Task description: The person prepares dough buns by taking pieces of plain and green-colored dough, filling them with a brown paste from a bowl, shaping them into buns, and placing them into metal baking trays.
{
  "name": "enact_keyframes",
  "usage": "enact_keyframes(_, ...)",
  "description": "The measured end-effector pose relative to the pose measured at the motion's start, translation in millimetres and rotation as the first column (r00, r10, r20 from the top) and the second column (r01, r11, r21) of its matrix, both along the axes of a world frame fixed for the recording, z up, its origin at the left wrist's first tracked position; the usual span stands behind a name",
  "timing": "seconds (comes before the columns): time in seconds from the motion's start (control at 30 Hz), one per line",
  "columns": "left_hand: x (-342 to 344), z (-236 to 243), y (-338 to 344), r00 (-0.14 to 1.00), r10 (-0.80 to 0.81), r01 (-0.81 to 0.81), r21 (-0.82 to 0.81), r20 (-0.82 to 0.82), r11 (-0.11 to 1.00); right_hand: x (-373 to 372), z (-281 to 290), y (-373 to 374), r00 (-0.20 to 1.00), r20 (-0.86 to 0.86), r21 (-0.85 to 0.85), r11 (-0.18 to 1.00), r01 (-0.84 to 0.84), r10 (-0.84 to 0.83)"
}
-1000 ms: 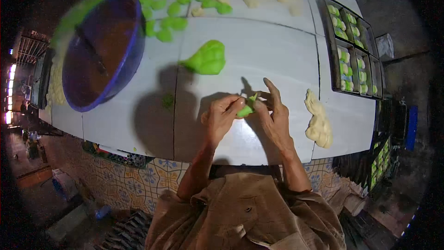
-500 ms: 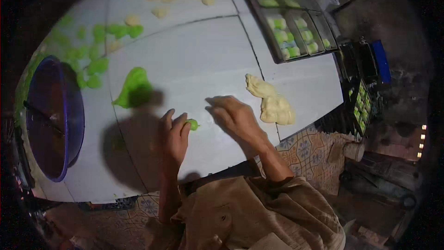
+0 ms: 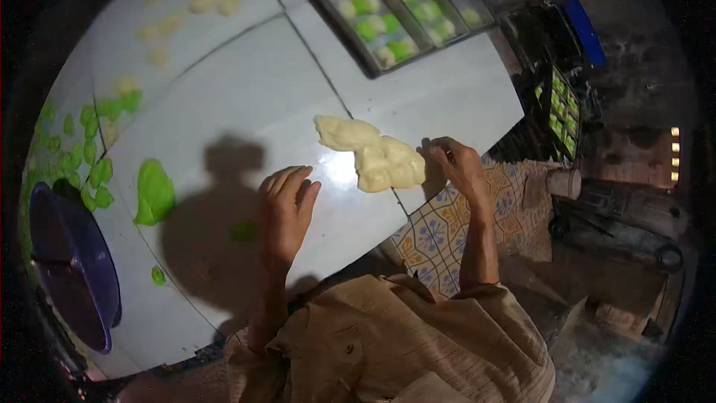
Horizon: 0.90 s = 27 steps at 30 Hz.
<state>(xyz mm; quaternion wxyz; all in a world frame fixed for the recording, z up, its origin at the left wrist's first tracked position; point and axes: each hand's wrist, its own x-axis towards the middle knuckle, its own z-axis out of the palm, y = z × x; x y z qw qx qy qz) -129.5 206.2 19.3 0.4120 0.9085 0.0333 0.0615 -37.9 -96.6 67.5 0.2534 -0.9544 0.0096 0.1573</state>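
Observation:
A lumpy slab of cream-coloured dough (image 3: 388, 164) rests on the white table between my two hands. My left hand (image 3: 287, 198) hovers left of it, fingers spread and holding nothing. Close to the slab's right end is my right hand (image 3: 461, 168), its fingers loosely bent with a gap at the thumb and nothing visible in them. A small green dough piece (image 3: 242, 231) lies in shadow beside my left hand. Farther left are a larger flat green dough piece (image 3: 155, 192) and another small green bit (image 3: 158, 276).
At the far left stands a purple basin (image 3: 112, 283) with a dark stick across it. Several green pieces (image 3: 89, 153) and cream pieces (image 3: 212, 4) lie beyond. A dark divided tray (image 3: 358, 56) holds green-and-cream dough pieces; another filled tray (image 3: 561, 116) is beyond the right edge.
My left hand has let go of the small green dough piece, which now lies left of it. My right hand has moved right, around to the cream dough's far side. The view has shifted rightward.

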Motion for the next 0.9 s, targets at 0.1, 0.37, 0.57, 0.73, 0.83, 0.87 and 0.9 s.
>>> enact_keyframes(0.1,16.0,-6.6,-28.3,0.995,-0.086,0.087,-0.015,0.042,0.996,-29.0,-15.1,-19.2,0.996,-0.008,0.144,0.986,0.085,-0.085)
enact_keyframes(0.37,77.9,-7.8,-117.0,0.863,-0.483,0.461,0.16,0.149,0.873,-35.1,-59.9,-5.0,0.935,0.32,0.112,0.974,-0.196,0.151)
enact_keyframes(0.57,103.4,-7.7,-121.1,0.685,-0.71,0.726,0.064,-0.163,0.685,-41.2,-64.8,-23.0,0.903,-0.231,0.674,0.61,0.416,-0.362)
enact_keyframes(0.73,102.2,-20.1,-118.4,0.666,-0.723,0.742,0.067,-0.182,0.667,-37.9,-55.3,-16.2,0.948,-0.228,0.662,0.679,0.318,-0.222)
enact_keyframes(0.83,99.0,-16.4,-121.7,0.654,-0.746,0.757,0.107,-0.125,0.645,-39.1,-67.1,-25.0,0.96,-0.252,0.619,0.742,0.257,-0.122)
enact_keyframes(0.87,97.9,-14.7,-122.4,0.657,-0.744,0.754,0.11,-0.126,0.647,-38.8,-66.0,-27.2,0.961,-0.25,0.621,0.742,0.253,-0.118)
enact_keyframes(0.9,96.9,-13.1,-123.4,0.657,-0.74,0.754,0.125,-0.145,0.645,-38.7,-64.7,-31.0,0.966,-0.245,0.654,0.722,0.227,-0.082)
